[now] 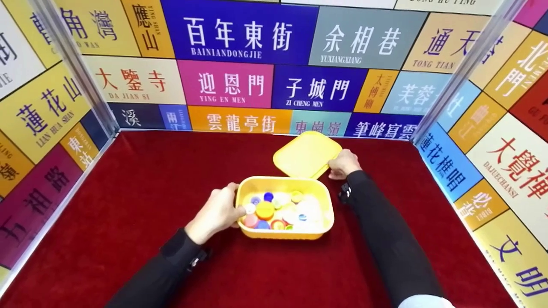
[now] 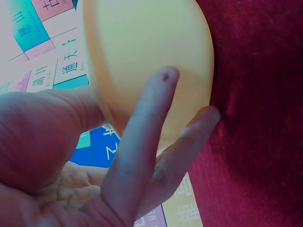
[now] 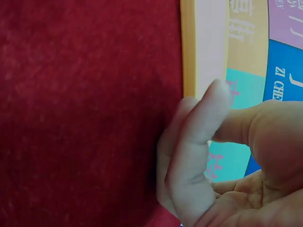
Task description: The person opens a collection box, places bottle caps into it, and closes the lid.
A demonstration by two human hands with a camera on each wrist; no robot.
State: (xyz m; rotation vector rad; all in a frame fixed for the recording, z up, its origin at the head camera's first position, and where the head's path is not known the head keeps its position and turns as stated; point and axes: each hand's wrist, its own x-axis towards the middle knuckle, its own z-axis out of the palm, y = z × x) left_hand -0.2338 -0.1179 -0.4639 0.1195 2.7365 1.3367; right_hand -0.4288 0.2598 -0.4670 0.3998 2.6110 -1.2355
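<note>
A yellow plastic box point(image 1: 282, 235), its top uncovered, stands on the red cloth in the head view. Inside lie several round plastic bottle caps, among them an orange cap point(image 1: 265, 211) and a dark blue cap point(image 1: 268, 196). My left hand point(image 1: 216, 214) grips the box's left end, thumb at the rim and fingers along the outer wall point(image 2: 156, 42). Just behind the box is a yellow lid point(image 1: 306, 154), lying over the cloth. At its right edge my right hand point(image 1: 343, 164) pinches it; the right wrist view shows the fingertips at the lid's edge point(image 3: 189, 52).
Red cloth point(image 1: 150, 179) covers the table around the box. Panels with printed Chinese signs point(image 1: 231, 85) stand along the back and both sides. Metal posts point(image 1: 85, 72) rise at the two back corners.
</note>
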